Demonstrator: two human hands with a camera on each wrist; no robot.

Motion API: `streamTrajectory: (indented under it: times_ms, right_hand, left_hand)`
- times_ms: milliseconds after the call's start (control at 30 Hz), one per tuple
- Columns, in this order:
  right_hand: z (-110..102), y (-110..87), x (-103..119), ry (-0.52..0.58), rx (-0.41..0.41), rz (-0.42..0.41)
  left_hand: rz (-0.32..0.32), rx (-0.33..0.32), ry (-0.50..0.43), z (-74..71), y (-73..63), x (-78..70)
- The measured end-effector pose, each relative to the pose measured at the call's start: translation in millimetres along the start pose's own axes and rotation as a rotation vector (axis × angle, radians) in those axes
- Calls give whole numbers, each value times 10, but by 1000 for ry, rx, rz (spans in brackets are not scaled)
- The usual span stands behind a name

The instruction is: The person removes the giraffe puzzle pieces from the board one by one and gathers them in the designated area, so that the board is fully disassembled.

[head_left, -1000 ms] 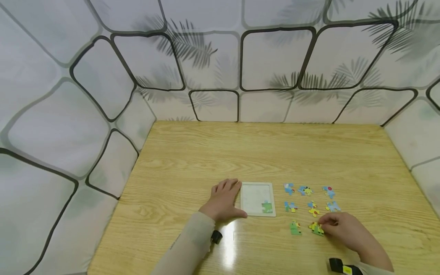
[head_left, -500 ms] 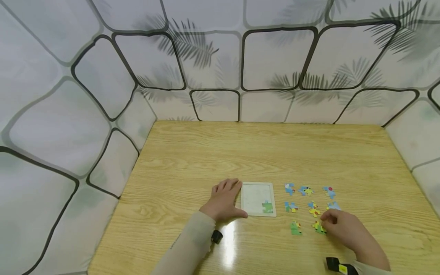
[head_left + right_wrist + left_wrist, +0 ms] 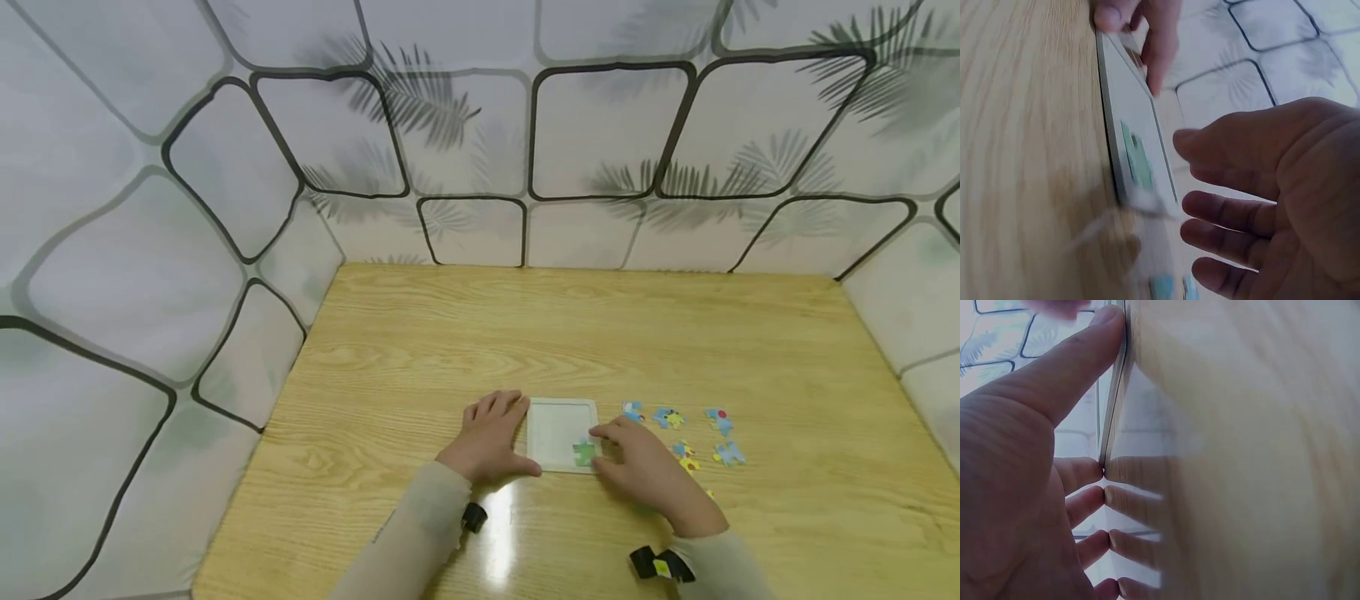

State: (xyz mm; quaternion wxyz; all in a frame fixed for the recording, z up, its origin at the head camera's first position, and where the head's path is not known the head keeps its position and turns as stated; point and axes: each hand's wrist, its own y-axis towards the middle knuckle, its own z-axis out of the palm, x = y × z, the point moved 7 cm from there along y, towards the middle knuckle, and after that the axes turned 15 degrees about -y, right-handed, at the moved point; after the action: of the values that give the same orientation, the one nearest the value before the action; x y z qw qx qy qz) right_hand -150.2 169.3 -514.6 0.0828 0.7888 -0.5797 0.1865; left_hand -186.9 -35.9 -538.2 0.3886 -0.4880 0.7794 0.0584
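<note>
Nearest me, my right hand (image 3: 643, 467) lies low over the bench (image 3: 675, 350), fingers loosely spread beside the tray's right edge; I cannot tell whether a piece sits under the palm. My left hand (image 3: 491, 437) lies flat with straight fingers, thumb and fingertips touching the left edge of the white puzzle tray (image 3: 558, 417), which sits between the two hands. One green piece (image 3: 584, 452) lies seated in the tray's near right corner. I judge such pieces light, thin, stiff and prone to sliding, best pinched by their edges; the tray looks shallow and could skid unless braced. Further right, loose pieces (image 3: 693, 433) lie scattered, apart from each other.
</note>
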Motion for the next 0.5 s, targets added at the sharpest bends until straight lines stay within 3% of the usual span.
streamTrajectory:
  times_ms: [133,267,500]
  right_hand:
    - [48,121,191,-136,-38,-48]
    - [125,145,263,-227,18,-12]
    - [121,164,286,-197,78,25]
  left_hand:
    - [12,-13,28,-3,21,-16]
    - [9,-14,11,8,2,-12]
    - [14,-27,16,11,7,-18]
